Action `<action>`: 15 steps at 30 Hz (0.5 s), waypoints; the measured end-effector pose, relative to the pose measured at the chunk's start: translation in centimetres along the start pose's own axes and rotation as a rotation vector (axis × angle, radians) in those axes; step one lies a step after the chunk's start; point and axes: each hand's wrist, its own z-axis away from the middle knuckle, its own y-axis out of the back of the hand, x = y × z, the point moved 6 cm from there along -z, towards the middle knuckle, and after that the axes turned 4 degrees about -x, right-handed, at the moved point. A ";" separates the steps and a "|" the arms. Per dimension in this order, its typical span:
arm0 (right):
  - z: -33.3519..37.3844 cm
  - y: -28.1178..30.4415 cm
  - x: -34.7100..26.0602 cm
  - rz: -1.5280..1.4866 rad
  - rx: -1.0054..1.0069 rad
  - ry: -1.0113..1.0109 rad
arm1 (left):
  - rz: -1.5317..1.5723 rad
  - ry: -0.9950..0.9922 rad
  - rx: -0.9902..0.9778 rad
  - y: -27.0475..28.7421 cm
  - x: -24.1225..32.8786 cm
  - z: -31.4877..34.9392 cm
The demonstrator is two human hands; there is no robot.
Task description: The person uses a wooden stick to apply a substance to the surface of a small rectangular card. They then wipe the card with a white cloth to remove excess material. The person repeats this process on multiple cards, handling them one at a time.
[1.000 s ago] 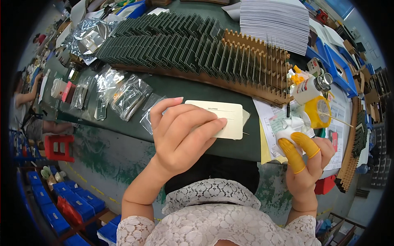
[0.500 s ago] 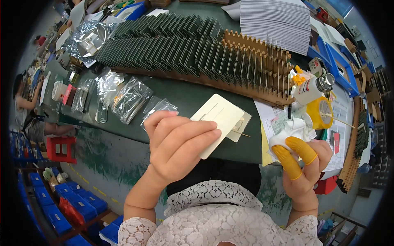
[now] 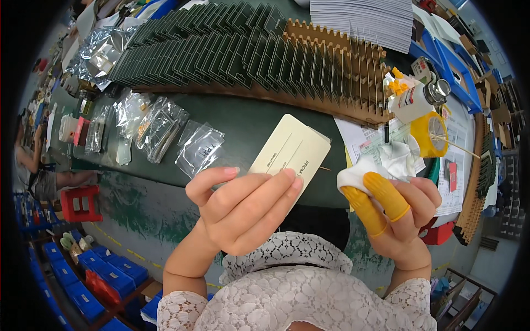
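Observation:
My left hand point(image 3: 237, 209) grips a flat cream card point(image 3: 295, 143) with rounded corners and dark print, its fingers lying across the card's lower part. A thin edge of something behind the card shows at its upper right; the rest is hidden. One end of a thin stick point(image 3: 326, 169) pokes out past the card's right side. On my right hand point(image 3: 397, 220), two fingers wear yellow finger cots and press a folded white wipe point(image 3: 359, 172). The wipe is apart from the card. Beyond it, crumpled white tissue point(image 3: 402, 157) lies on the papers.
Dark green boards stand in rows in a brown slotted rack point(image 3: 265, 96) across the table. Clear plastic bags point(image 3: 201, 146) lie at left. At right are a white bottle point(image 3: 411, 105) with a metal top, a yellow tape roll point(image 3: 429, 135) and blue trays point(image 3: 455, 83). Another person point(image 3: 33, 151) is far left.
The card has turned and now covers most of the pale piece that showed behind it. My right hand has moved left with the wipe, nearer to the card. The whole view has shifted slightly.

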 end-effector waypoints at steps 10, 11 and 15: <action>-0.3 -0.7 -1.0 0.005 0.105 0.068 | -0.011 0.006 -0.010 -0.2 -0.1 0.0; -0.2 -0.7 -1.2 -0.009 0.099 0.085 | -0.012 0.011 -0.007 -0.2 -0.1 0.0; -0.3 -0.3 -1.9 0.027 0.054 0.124 | -0.019 0.011 0.010 -0.3 -0.3 0.0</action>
